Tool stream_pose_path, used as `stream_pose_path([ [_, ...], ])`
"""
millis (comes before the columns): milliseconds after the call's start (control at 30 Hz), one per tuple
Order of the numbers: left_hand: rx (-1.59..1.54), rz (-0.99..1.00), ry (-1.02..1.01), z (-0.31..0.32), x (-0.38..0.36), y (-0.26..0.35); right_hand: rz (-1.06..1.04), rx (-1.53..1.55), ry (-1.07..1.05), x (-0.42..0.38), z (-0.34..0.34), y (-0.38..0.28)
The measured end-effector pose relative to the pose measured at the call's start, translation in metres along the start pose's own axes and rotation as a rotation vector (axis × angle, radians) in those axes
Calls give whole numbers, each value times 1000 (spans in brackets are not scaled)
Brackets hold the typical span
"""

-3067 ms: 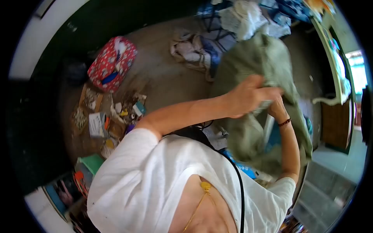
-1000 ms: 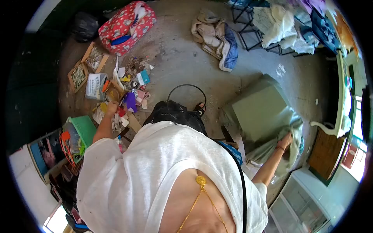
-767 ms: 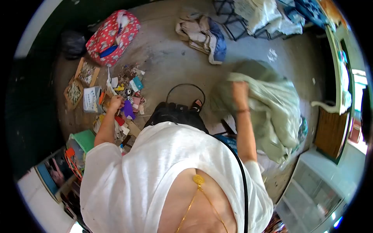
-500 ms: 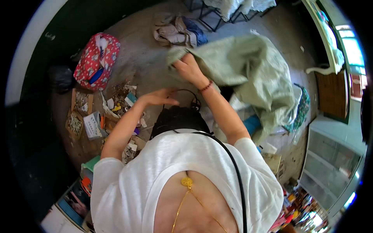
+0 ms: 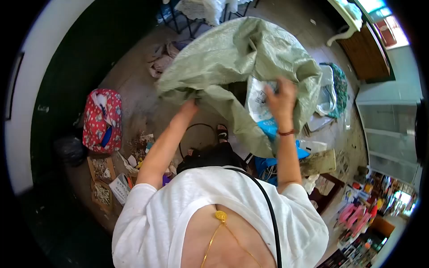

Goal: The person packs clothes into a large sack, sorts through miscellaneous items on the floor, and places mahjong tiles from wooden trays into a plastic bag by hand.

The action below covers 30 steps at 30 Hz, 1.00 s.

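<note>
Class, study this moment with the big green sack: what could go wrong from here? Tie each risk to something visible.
The left hand is at the edge of the sack, its fingers hidden; if its grip is loose, that edge might drop.

The white-and-blue bag in the sack's opening, beside the right hand, could snag or slide out.

The thin dark loop near the sandaled foot might catch it in a step.

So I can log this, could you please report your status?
Left hand at edge of green sack, grip unclear. Right hand open by sack's mouth. White bag beside it, possibly in the way.
</note>
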<state>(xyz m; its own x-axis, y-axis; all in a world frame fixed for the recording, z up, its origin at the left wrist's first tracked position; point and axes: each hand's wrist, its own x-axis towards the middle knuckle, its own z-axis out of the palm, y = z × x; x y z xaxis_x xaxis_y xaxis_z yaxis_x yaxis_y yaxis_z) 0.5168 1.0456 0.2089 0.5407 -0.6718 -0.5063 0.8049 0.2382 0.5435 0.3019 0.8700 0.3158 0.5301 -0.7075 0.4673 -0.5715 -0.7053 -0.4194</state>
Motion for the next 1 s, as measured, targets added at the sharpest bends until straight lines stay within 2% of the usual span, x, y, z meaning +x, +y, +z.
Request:
stream_pose_path([
  [67,86,25,35,-6,8,-2,225,-566,64,-20,-33,64],
  [100,93,13,31,8,6,-2,295,-728,60,-33,-34,97],
  [133,115,-13,135,30,-3,4,367,-889,44,-46,-34,131],
  [167,134,-41,238,52,-12,10,641,-609,-189,-50,-32,162],
  [233,173,-63,225,82,-12,15,907,-301,-413,-64,-12,234],
  [267,193,-59,185,98,-10,17,1147,430,-182,-74,8,272],
  [300,208,-53,140,115,-8,16,1280,1177,102,-81,18,296],
  [333,221,-47,95,129,-7,15,1313,1332,204,-65,1,282],
  [367,231,-41,48,143,-6,14,1293,1301,258,-47,-12,275],
  [400,247,-37,-7,158,-5,11,1176,1364,273,-48,-26,300],
  [433,256,-28,-62,170,-6,7,1148,1362,222,-44,-52,322],
  [467,280,-9,-205,176,-2,2,1171,1336,239,-32,-92,302],
  [500,263,-88,-184,193,-15,2,1161,1404,220,-35,-118,293],
  [533,269,-95,-259,192,-11,-7,1121,1410,215,-55,-131,309],
  [567,267,-88,-340,192,-3,-14,1098,1274,274,-54,-155,254],
  [633,278,-108,-368,194,-10,-20,1167,1298,343,-73,-168,249],
  [733,308,-147,-391,172,-11,-29,1090,1319,307,-102,-197,216],
  [767,327,-162,-405,164,-15,-30,1177,1297,345,-110,-205,212],
  [833,387,-214,-444,143,-27,-33,997,1299,221,-138,-227,191],
  [900,478,-278,-536,122,-46,-33,967,704,243,-183,-243,214],
  [933,535,-320,-602,110,-61,-35,963,904,352,-221,-235,234],
  [1000,633,-380,-739,89,-83,-41,1071,949,481,-268,-228,238],
])
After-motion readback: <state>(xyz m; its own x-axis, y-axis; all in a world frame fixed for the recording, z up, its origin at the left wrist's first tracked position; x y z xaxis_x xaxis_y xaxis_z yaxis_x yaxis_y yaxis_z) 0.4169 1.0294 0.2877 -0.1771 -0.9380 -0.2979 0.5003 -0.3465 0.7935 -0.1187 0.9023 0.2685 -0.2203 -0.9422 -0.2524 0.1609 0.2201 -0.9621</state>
